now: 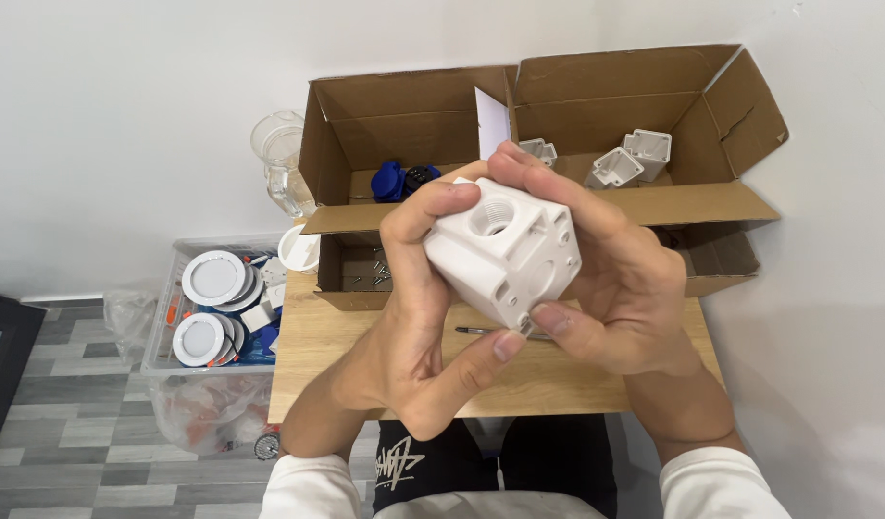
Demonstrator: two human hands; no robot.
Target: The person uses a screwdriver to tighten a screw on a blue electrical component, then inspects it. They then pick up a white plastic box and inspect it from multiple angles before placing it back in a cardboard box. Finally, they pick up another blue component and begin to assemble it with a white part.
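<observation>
At the far left of the frame, low down, a clear plastic bin [163, 317] sits on the grey floor, filled with round white light fittings [214, 279]. Just above it, against the wall, stands a clear glass jug [281, 163]. Right of the bin comes my wooden worktop [312, 351], and on its far side a big open cardboard box [404, 115] with blue parts [389, 181] in its left compartment and loose screws [377, 274] in a lower section.

In the centre of the frame my left hand [413, 317] grips the white plastic junction box [505, 252] from the left and from below, thumb against its lower corner, fingers curled over its top left edge. The junction box is lifted off the worktop, tilted, its threaded round hole facing up toward me. My right hand [610, 288] clasps it from the right, fingers wrapped over the top, thumb pressed on the lower edge. A thin metal tool [481, 332] lies on the worktop beneath my hands.

In the upper right, more white housings [630, 159] lie in the cardboard box's right compartment.
</observation>
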